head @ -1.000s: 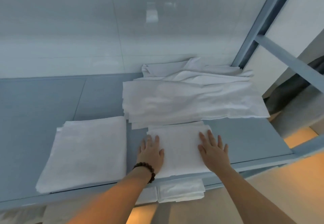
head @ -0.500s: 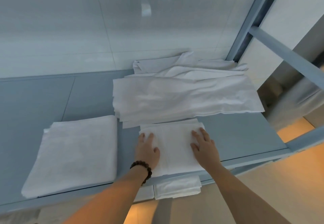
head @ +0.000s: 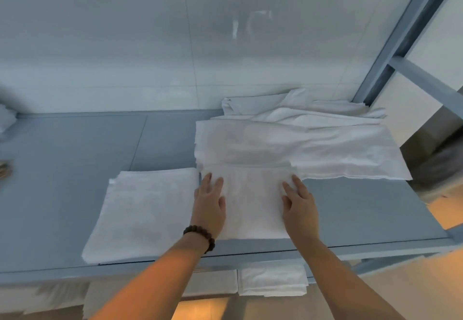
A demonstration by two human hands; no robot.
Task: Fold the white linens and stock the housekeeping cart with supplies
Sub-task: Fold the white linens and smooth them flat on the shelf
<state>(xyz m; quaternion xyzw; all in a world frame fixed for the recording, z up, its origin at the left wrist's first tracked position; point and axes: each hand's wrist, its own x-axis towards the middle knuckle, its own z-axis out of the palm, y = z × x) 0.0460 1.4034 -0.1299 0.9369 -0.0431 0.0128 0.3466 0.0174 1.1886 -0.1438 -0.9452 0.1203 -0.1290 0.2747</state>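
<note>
1. Below the front edge of the blue-grey shelf point(head: 75, 169), a stack of folded white linens point(head: 273, 282) lies on a lower level.
2. A dark bead bracelet point(head: 200, 235) circles the left wrist.
3. The left hand point(head: 209, 207) lies flat on the left edge of a small folded linen point(head: 253, 202), fingers straight and gripping nothing.
4. The right hand point(head: 299, 204) presses flat on the same linen's right edge, fingers also extended with nothing clasped.
5. This small folded linen sits near the shelf's front edge, between the two hands.
6. Just beside it on the left rests a larger folded towel point(head: 142, 214).
7. Behind, touching the small linen's far edge, spreads a loose pile of white sheets point(head: 288, 144), rumpled at the back.
8. A pale tiled wall point(head: 125, 44) rises beyond, with a blue metal frame post point(head: 400, 36) at right.
</note>
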